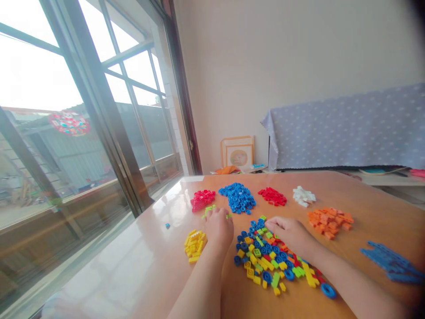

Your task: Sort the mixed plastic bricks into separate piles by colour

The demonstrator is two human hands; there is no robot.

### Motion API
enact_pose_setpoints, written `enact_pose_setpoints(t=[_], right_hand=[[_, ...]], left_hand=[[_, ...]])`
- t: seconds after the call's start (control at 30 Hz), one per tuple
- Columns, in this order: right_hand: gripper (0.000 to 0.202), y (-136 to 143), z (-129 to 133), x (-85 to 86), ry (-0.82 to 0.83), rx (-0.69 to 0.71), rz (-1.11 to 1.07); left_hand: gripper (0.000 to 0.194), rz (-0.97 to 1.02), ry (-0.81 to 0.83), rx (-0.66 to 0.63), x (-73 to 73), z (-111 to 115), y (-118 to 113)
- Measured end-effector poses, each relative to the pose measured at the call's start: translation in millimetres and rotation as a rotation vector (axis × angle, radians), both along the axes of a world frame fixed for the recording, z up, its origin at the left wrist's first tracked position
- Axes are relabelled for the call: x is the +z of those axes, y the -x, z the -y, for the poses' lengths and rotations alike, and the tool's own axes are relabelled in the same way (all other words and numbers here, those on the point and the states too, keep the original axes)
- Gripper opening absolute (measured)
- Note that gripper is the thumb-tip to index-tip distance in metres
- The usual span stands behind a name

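Observation:
My left hand (pixel 219 225) is palm down over a small group of lime green bricks (pixel 209 209). Its fingers look slightly apart, and their tips are partly hidden. At the upper right edge of a mixed pile of toy bricks (pixel 262 261) is my right hand (pixel 286 229), fingers curled together. What its fingertips hold, if anything, is too small to make out. The mixed pile has blue round pieces and yellow, lime, orange and red bricks. Left of my left wrist lies a pile of yellow bricks (pixel 195 244).
Along the table's (pixel 142 266) far side sit pink-red bricks (pixel 202 199), blue round pieces (pixel 237 197), red bricks (pixel 272 196) and white bricks (pixel 303 196). Orange bricks (pixel 330 221) and long blue pieces (pixel 390 261) are at right. One small blue piece (pixel 168 226) lies alone at left.

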State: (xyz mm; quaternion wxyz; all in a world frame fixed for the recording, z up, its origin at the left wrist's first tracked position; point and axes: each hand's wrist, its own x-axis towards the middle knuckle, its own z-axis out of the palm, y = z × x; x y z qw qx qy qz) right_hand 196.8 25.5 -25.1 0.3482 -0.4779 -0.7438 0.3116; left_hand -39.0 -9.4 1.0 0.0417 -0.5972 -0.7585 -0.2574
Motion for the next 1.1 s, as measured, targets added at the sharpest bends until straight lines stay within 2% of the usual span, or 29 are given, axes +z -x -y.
enact_pose_setpoints(t=[0.13, 0.27, 0.57, 0.7, 0.87, 1.1], right_hand=[[0.041, -1, -5, -5.5, -0.010, -0.066, 0.093], [0.039, -3, -9, -6.6, -0.045, -0.074, 0.121], [0.039, -17, -8, 2.5, -0.060, -0.081, 0.074], [0.038, -23, -15, -1.3, -0.070, -0.103, 0.071], [0.033, -28, -26, -12.3, -0.042, -0.136, 0.099], [0.027, -30, -28, -14.2, -0.007, -0.133, 0.175]], left_hand=[[0.023, -0.039, 0.028, 0.115, 0.5, 0, 13], [0.027, -0.048, 0.048, 0.179, -0.4, 1, 19], [0.028, -0.072, 0.033, 0.180, 1.4, 1, 18], [0.032, -0.092, -0.041, 0.100, 1.9, 1, 9], [0.030, -0.077, -0.099, -0.065, 1.2, 1, -4], [0.026, 0.086, 0.070, -0.311, -10.2, -5, -13]])
